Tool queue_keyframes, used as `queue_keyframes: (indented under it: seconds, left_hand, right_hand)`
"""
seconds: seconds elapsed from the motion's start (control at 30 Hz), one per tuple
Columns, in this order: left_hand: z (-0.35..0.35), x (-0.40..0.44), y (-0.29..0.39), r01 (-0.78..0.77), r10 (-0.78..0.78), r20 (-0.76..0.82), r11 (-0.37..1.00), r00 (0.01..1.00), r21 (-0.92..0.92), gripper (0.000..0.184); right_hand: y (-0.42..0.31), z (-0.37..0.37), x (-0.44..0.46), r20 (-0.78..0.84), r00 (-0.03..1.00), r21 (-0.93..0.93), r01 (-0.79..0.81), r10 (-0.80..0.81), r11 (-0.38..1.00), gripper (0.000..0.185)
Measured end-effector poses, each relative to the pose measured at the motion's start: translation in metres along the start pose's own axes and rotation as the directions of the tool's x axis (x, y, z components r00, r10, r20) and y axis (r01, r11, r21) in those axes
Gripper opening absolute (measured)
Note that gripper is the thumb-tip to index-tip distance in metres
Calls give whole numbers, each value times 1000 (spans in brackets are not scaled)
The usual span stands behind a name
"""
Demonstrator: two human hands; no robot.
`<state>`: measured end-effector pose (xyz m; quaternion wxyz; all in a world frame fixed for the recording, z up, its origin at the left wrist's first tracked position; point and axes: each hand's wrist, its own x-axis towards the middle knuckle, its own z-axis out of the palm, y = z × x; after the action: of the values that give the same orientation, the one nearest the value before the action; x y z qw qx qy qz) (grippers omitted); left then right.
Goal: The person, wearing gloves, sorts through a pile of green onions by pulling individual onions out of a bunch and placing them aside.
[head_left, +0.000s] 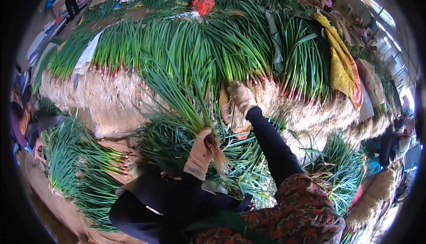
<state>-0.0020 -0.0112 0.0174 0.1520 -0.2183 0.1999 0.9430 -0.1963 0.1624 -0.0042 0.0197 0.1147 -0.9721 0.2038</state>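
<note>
Bunch of green onions (194, 120) in left hand (199, 153).
Left fingers closed round its lower stems, roots hanging below, leaves fanned over the near edge of the long onion stack (111, 95). Right hand (242, 98) at that same edge; finger opening cannot be told.

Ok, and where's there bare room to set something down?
The brown strip at lower left, outside the leafy pile, looks bare; so does a brown patch behind the long row. Around the left hand and right hand it's crowded with loose leaves and roots.
</note>
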Motion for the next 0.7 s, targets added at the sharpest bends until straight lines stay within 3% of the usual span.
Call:
queue_keyframes:
  seconds: [0.03,0.1,0.17,0.2,0.27,0.3,0.33,0.37,0.43,0.47,0.5,0.53,0.57,0.6,0.7]
  left_hand:
    - [-2,4,-3,4,-3,45,1000,999,-18,27]
    - [-3,9,-4,8,-5,98,999,995,-36,27]
    - [4,5,1,3,1,111,999,994,-34,26]
    - [5,4,2,7,-2,133,999,991,-40,24]
    - [0,12,-2,-8,8,-7,1000,1000,-21,22]
    - [-6,17,-6,-11,10,-77,1000,997,-13,20]
    - [-21,25,-9,-11,15,-83,999,996,47,17]
    - [-27,28,-14,6,0,-89,997,996,77,16]
    - [-19,27,-18,39,-26,-93,989,995,140,14]
    - [-7,20,-26,10,5,-102,989,995,148,13]
    - [-11,21,-30,41,-14,-98,959,995,282,13]
    - [-17,23,-36,70,-32,-97,909,995,410,12]
    - [-24,24,-41,94,-50,-97,842,994,531,12]
    - [1,6,-39,90,-11,-158,861,987,501,10]
    - [-36,34,-36,14,61,-232,951,971,309,10]
  right_hand:
    - [-17,-20,13,9,990,10,-144,144,990,37]
    - [34,43,60,128,964,-215,-202,233,955,50]
    - [16,48,56,159,958,-351,-173,240,920,53]
    - [-7,26,33,234,959,-658,277,-160,700,46]
    - [-3,51,5,541,808,-650,579,-235,493,35]
    - [-22,32,-18,597,791,-352,410,-135,842,35]
    - [-43,10,-41,646,763,-34,72,-33,997,36]
    - [-22,16,-63,623,782,-8,36,-23,999,42]
    - [3,31,-86,295,912,475,119,-285,872,48]
    - [1,16,-94,506,855,586,-245,-113,772,43]
    - [-34,-30,-102,678,732,573,-584,68,575,38]
    - [-18,3,-108,461,883,726,-324,-81,606,34]
    - [-3,33,-117,208,950,804,-30,-234,593,31]
    - [-5,25,-127,196,970,970,-171,-143,170,26]
    - [36,-50,-157,-86,992,931,48,92,363,19]
